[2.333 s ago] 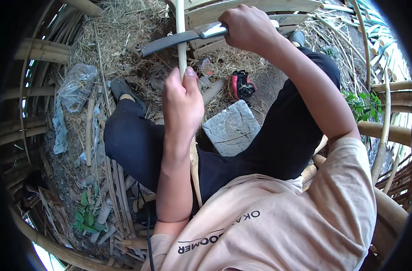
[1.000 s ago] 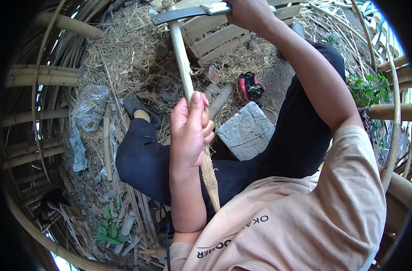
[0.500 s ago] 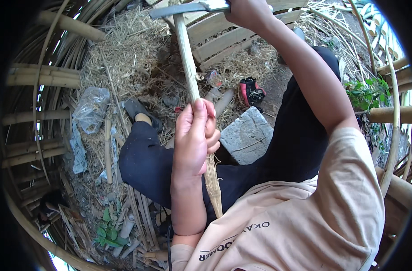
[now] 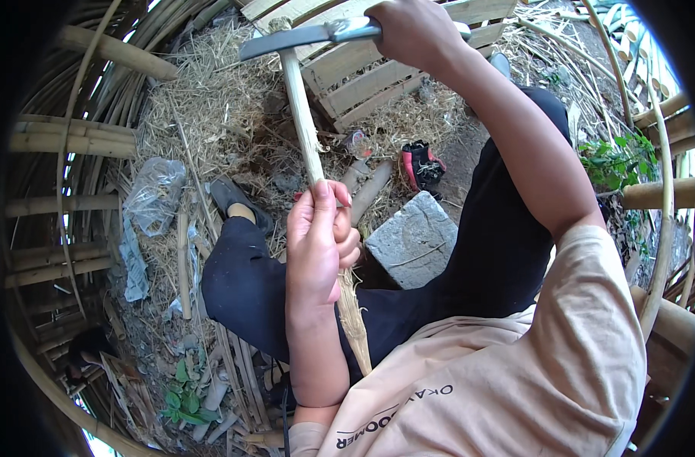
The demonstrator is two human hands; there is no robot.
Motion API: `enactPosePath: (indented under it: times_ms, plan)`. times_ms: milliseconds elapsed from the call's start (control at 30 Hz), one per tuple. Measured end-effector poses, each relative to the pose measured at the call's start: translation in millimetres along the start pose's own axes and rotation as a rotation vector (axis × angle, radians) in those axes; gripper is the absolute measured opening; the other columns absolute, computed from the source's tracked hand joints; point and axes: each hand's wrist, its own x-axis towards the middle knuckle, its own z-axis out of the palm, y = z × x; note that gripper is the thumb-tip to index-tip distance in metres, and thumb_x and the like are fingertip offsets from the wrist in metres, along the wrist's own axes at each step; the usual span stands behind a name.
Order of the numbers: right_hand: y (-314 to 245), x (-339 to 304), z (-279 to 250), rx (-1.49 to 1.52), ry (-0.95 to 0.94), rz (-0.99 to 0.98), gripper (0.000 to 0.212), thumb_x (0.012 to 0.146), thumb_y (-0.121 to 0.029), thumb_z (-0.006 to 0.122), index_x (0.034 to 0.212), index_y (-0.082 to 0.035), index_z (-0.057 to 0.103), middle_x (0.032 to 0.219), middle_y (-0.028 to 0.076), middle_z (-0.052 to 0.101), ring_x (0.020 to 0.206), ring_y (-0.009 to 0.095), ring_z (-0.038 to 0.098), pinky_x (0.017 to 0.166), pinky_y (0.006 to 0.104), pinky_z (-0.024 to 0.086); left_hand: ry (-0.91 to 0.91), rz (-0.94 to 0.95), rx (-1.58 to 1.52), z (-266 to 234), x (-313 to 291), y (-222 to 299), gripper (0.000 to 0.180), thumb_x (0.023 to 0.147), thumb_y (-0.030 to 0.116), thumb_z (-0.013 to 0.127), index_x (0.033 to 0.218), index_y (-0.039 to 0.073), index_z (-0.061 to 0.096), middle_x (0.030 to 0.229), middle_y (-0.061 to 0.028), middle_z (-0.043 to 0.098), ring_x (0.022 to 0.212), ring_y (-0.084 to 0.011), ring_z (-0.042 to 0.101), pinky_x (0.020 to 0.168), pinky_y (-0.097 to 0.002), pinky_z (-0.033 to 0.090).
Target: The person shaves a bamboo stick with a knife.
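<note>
My left hand (image 4: 317, 247) is closed around a pale, peeled wooden stick (image 4: 302, 122), which slants up and away from my lap. Below that hand the stick tapers to a rough, frayed point near my shirt. At the upper right my right hand (image 4: 412, 32) grips the handle of a large knife (image 4: 290, 39), whose grey blade points left. That blade lies across the stick near its far end, apparently touching it. Small curls of shaved wood cling to the stick above and below my left hand.
A grey stone block (image 4: 414, 242) sits between my legs. Beyond it lie a red and black glove-like item (image 4: 421, 167) and a slatted wooden crate (image 4: 378, 80). Straw litters the ground. At left are a clear plastic bag (image 4: 155, 194) and bamboo rails (image 4: 73, 137).
The knife has come down and a little left, closer to me. The stick and my left hand have shifted slightly left and down. Both grips stay the same.
</note>
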Motion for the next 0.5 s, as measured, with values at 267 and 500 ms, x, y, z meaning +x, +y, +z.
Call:
enactPosePath:
  times_ms: [267,500]
  plan:
    - [11,-3,6,0.088,-0.042,0.09,0.014,0.072,-0.01,0.061,0.075,0.0,0.07,0.073,0.023,0.067,0.073,0.04,0.068,0.069,0.0487,0.056,0.088,0.058,0.124,14,0,-3,0.028,0.108,0.034,0.04,0.095,0.01,0.049,0.058,0.0103,0.026,0.043,0.0012,0.019,0.037,-0.0198,0.013]
    - [2,-23,3,0.173,0.092,-0.154,0.011,0.069,-0.007,0.064,0.077,0.0,0.069,0.071,0.025,0.065,0.072,0.043,0.067,0.068,0.0489,0.055,-0.062,0.038,-0.041,4,2,5,0.027,0.108,0.033,0.039,0.098,0.01,0.05,0.059,0.011,0.024,0.043,0.0013,0.018,0.037,-0.0193,0.013]
